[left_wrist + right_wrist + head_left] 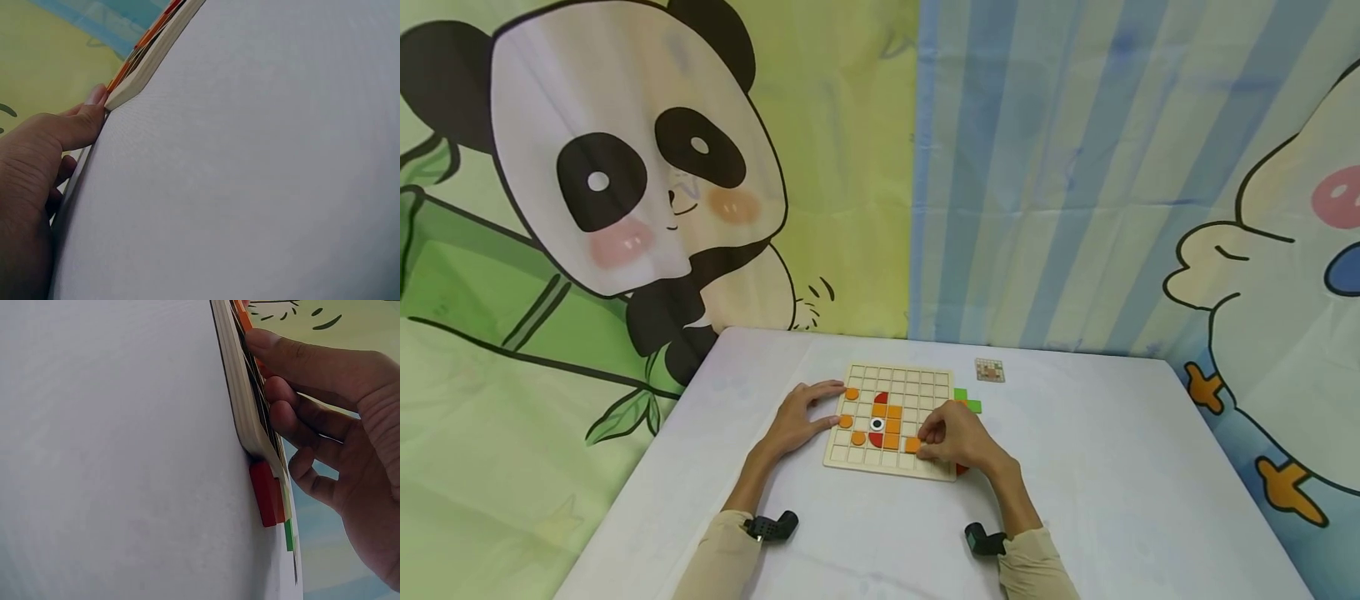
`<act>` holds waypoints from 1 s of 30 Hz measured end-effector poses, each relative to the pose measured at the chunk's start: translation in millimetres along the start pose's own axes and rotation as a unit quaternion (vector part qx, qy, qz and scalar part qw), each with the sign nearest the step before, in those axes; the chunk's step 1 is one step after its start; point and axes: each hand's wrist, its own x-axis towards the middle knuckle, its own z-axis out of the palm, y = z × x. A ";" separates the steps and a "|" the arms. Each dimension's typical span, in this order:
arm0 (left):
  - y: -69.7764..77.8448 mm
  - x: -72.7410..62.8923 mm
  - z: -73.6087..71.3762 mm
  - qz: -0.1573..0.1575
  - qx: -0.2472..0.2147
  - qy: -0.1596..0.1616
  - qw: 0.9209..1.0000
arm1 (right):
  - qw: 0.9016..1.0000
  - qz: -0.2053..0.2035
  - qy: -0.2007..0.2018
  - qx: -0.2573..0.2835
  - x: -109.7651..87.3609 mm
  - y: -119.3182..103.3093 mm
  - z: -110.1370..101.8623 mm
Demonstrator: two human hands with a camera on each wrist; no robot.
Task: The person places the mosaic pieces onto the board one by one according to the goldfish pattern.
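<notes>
A pale wooden grid board (857, 461) lies flat on the table. Orange square tiles (892, 425), red quarter-round pieces (876, 439), orange discs (858, 437) and a round black-and-white eye piece (877, 424) sit in its cells. Against the board's left edge rest the thumb and forefinger of my left hand (795, 418), spread apart; the left wrist view shows that thumb (94, 97) at the edge. My right hand (961, 435), over the board's right side, pinches an orange square tile (912, 445) low on the grid. Its other fingers (282, 415) are curled.
Green pieces (973, 406) lie just beyond the board's right edge, and a red piece (264, 494) is beside the board near my right hand. A small patterned card (989, 370) lies farther back on the white table (1112, 467). Printed curtains (850, 167) stand behind the table.
</notes>
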 end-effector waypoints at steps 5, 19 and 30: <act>0.9 0.3 1.2 0.010 0.000 0.002 1.000 | 1.000 0.003 0.000 -0.003 0.5 -2.4 1.5; 1.2 1.6 -0.6 0.012 -0.003 0.002 1.000 | 0.999 0.026 -0.001 -0.020 3.9 -6.3 1.3; -0.7 1.2 -1.0 0.016 0.000 0.001 1.000 | 1.000 0.021 0.001 -0.022 5.7 -6.0 4.4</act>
